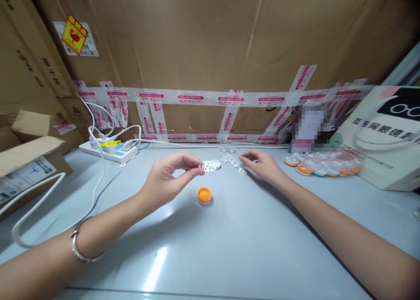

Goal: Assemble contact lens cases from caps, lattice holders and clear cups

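My left hand [170, 177] is raised over the grey table [229, 247], its thumb and fingers pinched on a small white perforated plastic piece [210, 165]. An orange round cap [204, 195] lies on the table just below and to the right of that hand. My right hand [262, 165] rests on the table farther back, fingers curled down at a scatter of small white plastic pieces [234, 163]. Whether it grips one of them is hidden.
A pile of orange and clear round cases [323, 165] lies at the right, beside a white printed box [380, 138]. A white power strip [110, 151] with cables sits at the back left. Cardboard boxes [26, 160] stand on the left, a taped cardboard wall [210, 50] behind.
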Action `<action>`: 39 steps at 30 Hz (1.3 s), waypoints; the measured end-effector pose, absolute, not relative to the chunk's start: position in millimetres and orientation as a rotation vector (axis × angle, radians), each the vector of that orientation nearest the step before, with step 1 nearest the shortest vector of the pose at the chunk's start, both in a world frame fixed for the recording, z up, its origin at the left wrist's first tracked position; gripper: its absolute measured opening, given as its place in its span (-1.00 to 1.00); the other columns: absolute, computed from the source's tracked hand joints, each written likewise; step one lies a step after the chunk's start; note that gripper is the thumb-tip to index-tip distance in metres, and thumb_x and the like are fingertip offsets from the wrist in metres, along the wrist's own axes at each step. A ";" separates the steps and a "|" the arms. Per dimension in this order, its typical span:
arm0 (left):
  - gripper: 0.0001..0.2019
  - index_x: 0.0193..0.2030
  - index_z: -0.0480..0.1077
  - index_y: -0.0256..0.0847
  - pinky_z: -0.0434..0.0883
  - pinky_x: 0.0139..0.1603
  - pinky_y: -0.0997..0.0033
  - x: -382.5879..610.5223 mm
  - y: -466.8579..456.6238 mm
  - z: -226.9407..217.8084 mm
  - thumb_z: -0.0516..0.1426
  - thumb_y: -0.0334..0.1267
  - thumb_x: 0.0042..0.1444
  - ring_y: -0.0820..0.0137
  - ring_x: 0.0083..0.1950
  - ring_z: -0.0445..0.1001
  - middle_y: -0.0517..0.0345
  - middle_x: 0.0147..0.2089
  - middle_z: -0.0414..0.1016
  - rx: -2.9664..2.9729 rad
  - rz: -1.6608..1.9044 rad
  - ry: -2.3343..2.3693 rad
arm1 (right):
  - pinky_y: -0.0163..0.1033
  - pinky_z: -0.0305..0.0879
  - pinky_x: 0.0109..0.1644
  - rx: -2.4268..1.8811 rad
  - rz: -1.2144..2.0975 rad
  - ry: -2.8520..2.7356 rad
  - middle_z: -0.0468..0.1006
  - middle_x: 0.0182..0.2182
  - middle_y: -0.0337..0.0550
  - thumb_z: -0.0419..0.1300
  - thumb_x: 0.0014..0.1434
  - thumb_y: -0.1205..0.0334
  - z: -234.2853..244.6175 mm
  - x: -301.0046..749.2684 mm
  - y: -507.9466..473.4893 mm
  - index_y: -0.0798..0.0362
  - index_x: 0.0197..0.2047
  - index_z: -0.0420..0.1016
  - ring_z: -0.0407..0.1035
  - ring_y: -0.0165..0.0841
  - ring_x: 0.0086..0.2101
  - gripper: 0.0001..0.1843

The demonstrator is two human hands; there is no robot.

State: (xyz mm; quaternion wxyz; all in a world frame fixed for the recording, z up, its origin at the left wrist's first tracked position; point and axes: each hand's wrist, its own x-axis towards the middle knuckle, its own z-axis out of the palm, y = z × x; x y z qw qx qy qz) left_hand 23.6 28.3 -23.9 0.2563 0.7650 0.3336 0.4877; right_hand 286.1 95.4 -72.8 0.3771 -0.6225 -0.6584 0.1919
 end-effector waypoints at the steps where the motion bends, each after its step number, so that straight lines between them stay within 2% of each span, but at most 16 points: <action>1: -0.95 -0.35 0.43 -0.26 0.50 -0.24 0.40 22.3 29.4 -26.1 0.19 -0.34 0.03 0.41 -0.32 0.52 0.12 -0.38 0.54 2.096 1.309 0.919 | -0.20 0.23 -0.27 -1.641 0.477 -1.709 0.50 -0.45 -0.16 0.19 -0.06 0.05 -77.6 285.8 99.8 0.06 -0.46 0.42 0.35 -0.33 -0.40 -0.77; 5: -0.97 -0.34 0.44 -0.25 0.47 -0.25 0.44 18.1 30.3 -33.5 0.17 -0.36 0.04 0.44 -0.33 0.50 0.13 -0.37 0.55 2.164 1.261 0.952 | -0.26 0.16 -0.41 -1.688 0.512 -1.710 0.45 -0.57 -0.22 0.27 -0.17 0.05 -86.0 278.6 107.0 0.06 -0.56 0.38 0.31 -0.36 -0.50 -0.75; 10: -0.97 -0.35 0.43 -0.24 0.46 -0.25 0.44 14.7 28.1 -34.2 0.17 -0.35 0.04 0.43 -0.33 0.50 0.14 -0.38 0.54 2.122 1.208 0.978 | -0.27 0.19 -0.46 -1.680 0.577 -1.649 0.45 -0.60 -0.22 0.23 -0.09 0.01 -81.0 278.7 104.4 0.06 -0.52 0.41 0.33 -0.38 -0.56 -0.73; 13: -0.94 -0.36 0.41 -0.25 0.47 -0.21 0.38 14.8 28.0 -34.9 0.17 -0.31 0.03 0.41 -0.31 0.51 0.11 -0.36 0.54 1.994 1.203 1.006 | -0.28 0.22 -0.46 -1.504 0.663 -1.518 0.48 -0.56 -0.21 0.25 -0.12 -0.06 -70.3 272.4 93.8 0.05 -0.49 0.38 0.35 -0.39 -0.55 -0.67; 16: -0.91 -0.36 0.39 -0.26 0.47 -0.19 0.37 18.7 26.6 -37.6 0.18 -0.29 0.02 0.40 -0.30 0.52 0.11 -0.34 0.53 1.850 1.169 0.993 | -0.30 0.25 -0.49 -1.238 0.861 -1.388 0.46 -0.62 -0.26 0.31 -0.18 -0.07 -55.2 252.6 72.1 0.04 -0.49 0.34 0.37 -0.41 -0.58 -0.62; 21: -0.93 -0.39 0.37 -0.26 0.45 -0.26 0.43 29.8 16.6 -40.6 0.19 -0.33 0.00 0.44 -0.33 0.50 0.16 -0.39 0.51 1.748 1.025 0.929 | -0.25 0.40 -0.36 -0.942 1.014 -1.404 0.53 -0.51 -0.23 0.32 -0.09 0.08 -42.1 214.7 31.1 0.05 -0.48 0.34 0.44 -0.42 -0.50 -0.73; 27: -0.95 -0.39 0.37 -0.25 0.43 -0.26 0.41 31.5 12.3 -38.5 0.18 -0.34 0.01 0.44 -0.33 0.48 0.16 -0.39 0.49 1.727 0.986 0.900 | -0.23 0.45 -0.21 -0.814 1.029 -1.569 0.53 -0.39 -0.21 0.28 -0.01 0.23 -47.6 206.8 16.9 0.02 -0.42 0.38 0.47 -0.39 -0.33 -0.87; 32: -0.93 -0.38 0.38 -0.26 0.42 -0.24 0.45 28.8 15.7 -39.2 0.19 -0.32 0.01 0.46 -0.32 0.47 0.17 -0.38 0.49 1.712 1.029 0.919 | -0.25 0.47 -0.20 -0.776 1.018 -1.618 0.52 -0.35 -0.22 0.25 0.02 0.29 -50.2 210.1 19.8 -0.03 -0.29 0.48 0.46 -0.43 -0.33 -0.87; 39: -0.93 -0.39 0.39 -0.27 0.41 -0.22 0.48 27.8 15.5 -38.0 0.20 -0.33 0.00 0.47 -0.31 0.47 0.17 -0.38 0.50 1.695 1.057 0.933 | -0.27 0.48 -0.22 -0.704 0.953 -1.619 0.55 -0.36 -0.19 0.29 -0.03 0.33 -51.4 207.4 17.6 -0.02 -0.38 0.55 0.45 -0.39 -0.27 -0.91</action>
